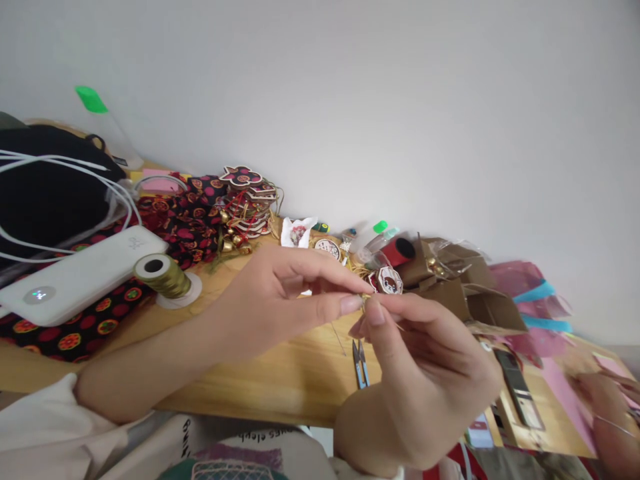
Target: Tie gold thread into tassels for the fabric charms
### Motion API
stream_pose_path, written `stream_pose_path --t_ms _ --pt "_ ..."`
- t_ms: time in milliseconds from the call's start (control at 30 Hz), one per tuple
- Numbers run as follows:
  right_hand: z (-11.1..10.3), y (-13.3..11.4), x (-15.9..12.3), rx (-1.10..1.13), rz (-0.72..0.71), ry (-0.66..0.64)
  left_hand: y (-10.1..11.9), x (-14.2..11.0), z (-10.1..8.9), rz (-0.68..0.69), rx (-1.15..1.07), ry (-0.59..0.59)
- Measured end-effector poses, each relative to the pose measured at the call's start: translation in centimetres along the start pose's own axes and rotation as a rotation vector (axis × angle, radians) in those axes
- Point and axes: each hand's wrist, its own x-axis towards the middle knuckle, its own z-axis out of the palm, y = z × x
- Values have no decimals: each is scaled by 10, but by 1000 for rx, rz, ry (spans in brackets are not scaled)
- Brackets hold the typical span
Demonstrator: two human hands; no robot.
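My left hand [273,300] and my right hand [425,360] meet above the table. Thumb and forefinger of each pinch a tiny gold-coloured piece [367,297], mostly hidden by the fingertips, so its kind does not show. A thin strand seems to run below the right fingers. Just under the hands, blue-handled thread snips [360,365] lie on the wooden table [280,373]. A thin needle-like line [339,339] rests left of the snips. Behind the fingertips sits an octagonal charm [390,281] with a printed picture.
Left stand a spool of olive-gold thread [167,277] and a white power bank [83,273] on patterned fabric [95,333]. Stacked charms with bells [250,207] are near the wall. Behind are a red spool [397,251] and cardboard boxes [490,303]. Another person's hand [607,400] is at right.
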Motion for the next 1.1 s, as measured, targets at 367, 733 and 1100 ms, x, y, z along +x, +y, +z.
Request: stream_pose_path --t_ms 367,733,1100 --pt "-1 -1 0 -52 -45 -5 -1 1 -1 -36 -18 -12" --pt "-2 2 -4 -73 -64 3 1 -1 0 29 43 22" --pt "-2 2 -3 -91 -89 1 0 0 0 106 79 29"
